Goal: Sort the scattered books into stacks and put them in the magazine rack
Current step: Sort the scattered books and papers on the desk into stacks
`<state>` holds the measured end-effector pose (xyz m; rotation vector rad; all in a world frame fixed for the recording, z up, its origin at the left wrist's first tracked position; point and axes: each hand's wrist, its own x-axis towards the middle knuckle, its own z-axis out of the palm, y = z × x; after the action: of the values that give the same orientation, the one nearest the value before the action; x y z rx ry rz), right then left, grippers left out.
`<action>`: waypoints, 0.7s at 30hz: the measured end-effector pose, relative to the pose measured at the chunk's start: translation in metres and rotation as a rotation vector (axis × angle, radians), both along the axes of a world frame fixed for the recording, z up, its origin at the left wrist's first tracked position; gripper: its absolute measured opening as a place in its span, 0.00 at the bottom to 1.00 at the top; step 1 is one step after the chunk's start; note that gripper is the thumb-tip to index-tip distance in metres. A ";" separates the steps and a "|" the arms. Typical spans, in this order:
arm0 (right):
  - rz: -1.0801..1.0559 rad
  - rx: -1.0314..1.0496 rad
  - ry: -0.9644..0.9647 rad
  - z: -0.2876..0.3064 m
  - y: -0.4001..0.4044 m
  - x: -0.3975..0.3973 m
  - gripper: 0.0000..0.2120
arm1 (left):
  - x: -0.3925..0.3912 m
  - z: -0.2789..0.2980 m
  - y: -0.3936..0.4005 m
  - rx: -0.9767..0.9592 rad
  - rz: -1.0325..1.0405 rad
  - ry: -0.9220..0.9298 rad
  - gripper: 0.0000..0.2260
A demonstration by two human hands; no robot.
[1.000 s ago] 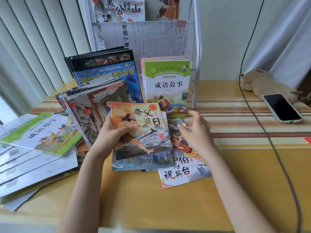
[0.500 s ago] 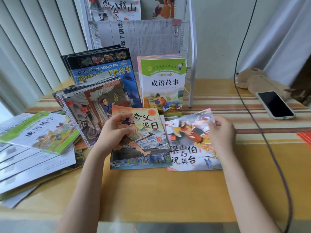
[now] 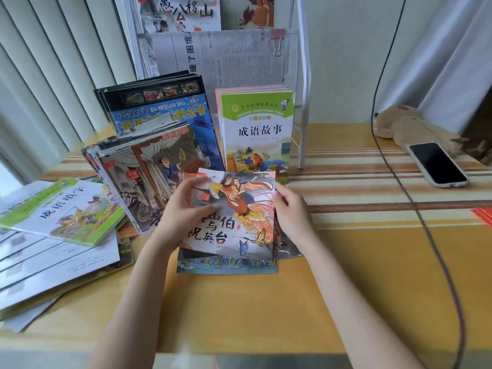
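Seen from a camera worn on the head, looking down at a yellow wooden table [image 3: 346, 275] with a striped cloth along its far side: two bare forearms reach in from the bottom edge toward a small pile of thin picture books in the middle. The left hand [image 3: 183, 211] grasps the left edge of the top book, a butterfly-cover picture book [image 3: 239, 222], with its thumb lying across the cover and its fingers curled underneath. The right hand [image 3: 291, 211] holds the same book's right edge, fingers bent against the side of the cover. This book sits tilted on top of a low stack of similar books [image 3: 226, 266], whose lower edges show beneath it near the person. Just behind and to the left, a group of picture books with a curtain scene [image 3: 149, 177] leans upright, and behind those stands a set of blue encyclopedia books [image 3: 159, 113]. To their right, a set of green-topped idiom story books [image 3: 258, 129] stands upright against the foot of a white wire magazine rack [image 3: 302, 75], which holds printed pages fastened with a pink binder clip [image 3: 277, 41] and, higher up, more picture books. On the far left of the table, a loose spread of flat workbooks [image 3: 53, 251] lies fanned out, topped by another green idiom book [image 3: 66, 211]. To the right, well apart from the books, a phone [image 3: 436, 163] lies face up beside a brown plush toy [image 3: 402, 123], and a dark cable [image 3: 415, 209] runs across the table.
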<state>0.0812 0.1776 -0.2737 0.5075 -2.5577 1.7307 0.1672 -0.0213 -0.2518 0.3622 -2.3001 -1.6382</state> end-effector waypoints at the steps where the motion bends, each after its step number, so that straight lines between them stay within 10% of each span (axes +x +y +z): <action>1: -0.041 0.099 0.117 -0.002 0.003 -0.003 0.18 | 0.001 0.001 -0.004 0.008 0.034 0.049 0.25; 5: -0.273 0.486 0.069 -0.008 0.038 -0.015 0.27 | 0.011 0.007 -0.024 0.013 0.176 0.155 0.27; 12: -0.006 0.829 -0.078 -0.012 0.041 -0.008 0.49 | 0.011 0.008 -0.025 -0.167 0.121 0.025 0.18; 21: -0.489 0.249 0.022 -0.008 0.047 -0.013 0.13 | 0.010 0.008 -0.021 -0.069 0.129 0.047 0.18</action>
<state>0.0677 0.2243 -0.2819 -0.1005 -2.5991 1.2455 0.1771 -0.0427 -0.2442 0.4414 -2.2429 -1.4864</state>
